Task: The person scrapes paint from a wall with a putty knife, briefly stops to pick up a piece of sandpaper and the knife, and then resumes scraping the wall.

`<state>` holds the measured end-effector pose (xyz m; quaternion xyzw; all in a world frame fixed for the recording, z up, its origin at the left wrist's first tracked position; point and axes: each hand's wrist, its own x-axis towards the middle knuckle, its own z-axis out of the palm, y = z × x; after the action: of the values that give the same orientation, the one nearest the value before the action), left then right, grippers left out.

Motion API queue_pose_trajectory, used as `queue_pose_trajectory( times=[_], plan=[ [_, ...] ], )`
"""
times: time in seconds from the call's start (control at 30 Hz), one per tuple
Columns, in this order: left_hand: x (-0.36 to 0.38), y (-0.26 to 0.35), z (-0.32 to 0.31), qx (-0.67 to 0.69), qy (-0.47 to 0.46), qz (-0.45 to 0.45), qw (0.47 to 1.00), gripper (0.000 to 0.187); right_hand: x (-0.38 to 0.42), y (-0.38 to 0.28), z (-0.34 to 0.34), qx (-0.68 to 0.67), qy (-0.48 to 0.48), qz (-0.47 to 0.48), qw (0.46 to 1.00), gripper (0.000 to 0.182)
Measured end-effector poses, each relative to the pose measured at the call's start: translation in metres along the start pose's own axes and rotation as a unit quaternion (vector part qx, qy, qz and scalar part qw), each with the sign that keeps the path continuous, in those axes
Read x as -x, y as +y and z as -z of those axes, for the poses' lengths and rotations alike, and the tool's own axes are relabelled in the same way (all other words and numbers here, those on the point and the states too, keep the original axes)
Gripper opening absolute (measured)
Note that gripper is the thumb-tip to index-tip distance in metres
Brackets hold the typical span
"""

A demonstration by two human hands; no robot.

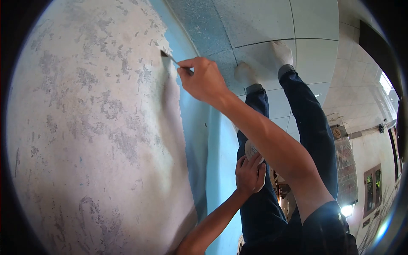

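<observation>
My right hand (203, 78) is closed around the handle of a putty knife (169, 57). The blade's dark end meets the patchy whitish wall (106, 106) close to its border with a blue painted strip (193, 148). Lower down, in front of my legs, my left hand (250, 174) grips a round, pale disc-like thing (251, 151) with some print on it. My right forearm passes in front of part of that disc, so its full shape is hidden.
Grey scuffs and rough patches mark the wall. Pale floor tiles (259, 21) lie under my feet (281, 53). A stack of wrapped tiles or panels (346, 168), a bright lamp (347, 210) and a window (372, 189) appear at the right.
</observation>
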<state>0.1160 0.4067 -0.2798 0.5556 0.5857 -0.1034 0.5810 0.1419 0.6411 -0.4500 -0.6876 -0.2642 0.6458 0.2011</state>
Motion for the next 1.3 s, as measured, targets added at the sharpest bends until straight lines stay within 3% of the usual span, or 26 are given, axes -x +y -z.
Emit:
queue_pose_trajectory(
  times=[0.17, 0.27, 0.37, 0.47, 0.57, 0.77, 0.87, 0.97, 1.07, 1.17, 1.3],
  plan=[
    [0.003, -0.001, -0.001, -0.010, -0.003, -0.007, 1.000, 0.035, -0.020, -0.008, 0.007, 0.018, -0.028, -0.079, 0.996, 0.024],
    [0.003, 0.001, 0.000, -0.011, 0.000, 0.000, 1.000, 0.036, 0.004, -0.002, 0.011, 0.004, -0.021, 0.021, 1.000, 0.024],
    [0.004, -0.002, -0.003, -0.008, -0.019, 0.000, 1.000, 0.036, -0.004, 0.003, 0.003, 0.015, 0.009, 0.002, 1.000, 0.024],
    [0.004, -0.004, -0.002, -0.018, -0.023, -0.003, 1.000, 0.036, -0.016, -0.008, 0.006, 0.021, -0.030, -0.050, 0.998, 0.025],
    [0.005, -0.002, -0.003, -0.018, -0.011, 0.004, 1.000, 0.036, 0.002, -0.004, 0.012, 0.003, -0.030, 0.003, 1.000, 0.025],
    [0.004, -0.003, -0.002, -0.015, -0.021, 0.005, 1.000, 0.035, -0.017, -0.006, 0.003, 0.028, -0.004, -0.021, 0.999, 0.026],
    [0.003, -0.003, -0.002, -0.007, -0.011, 0.001, 1.000, 0.034, 0.004, -0.005, 0.003, -0.006, 0.027, 0.046, 0.999, 0.026],
    [0.002, 0.000, 0.000, -0.002, -0.007, -0.003, 1.000, 0.033, -0.010, -0.002, 0.002, 0.011, 0.023, 0.008, 1.000, 0.027],
    [0.003, -0.002, -0.003, -0.013, -0.012, -0.003, 1.000, 0.032, -0.022, -0.013, 0.010, 0.047, -0.043, -0.055, 0.996, 0.027],
    [0.002, -0.002, -0.002, -0.010, -0.001, 0.000, 1.000, 0.032, -0.006, 0.003, -0.001, 0.018, 0.029, 0.046, 0.998, 0.028],
    [0.003, -0.003, -0.002, -0.009, -0.020, 0.003, 1.000, 0.034, -0.035, 0.012, -0.004, 0.033, 0.021, -0.055, 0.998, 0.027]
  ],
)
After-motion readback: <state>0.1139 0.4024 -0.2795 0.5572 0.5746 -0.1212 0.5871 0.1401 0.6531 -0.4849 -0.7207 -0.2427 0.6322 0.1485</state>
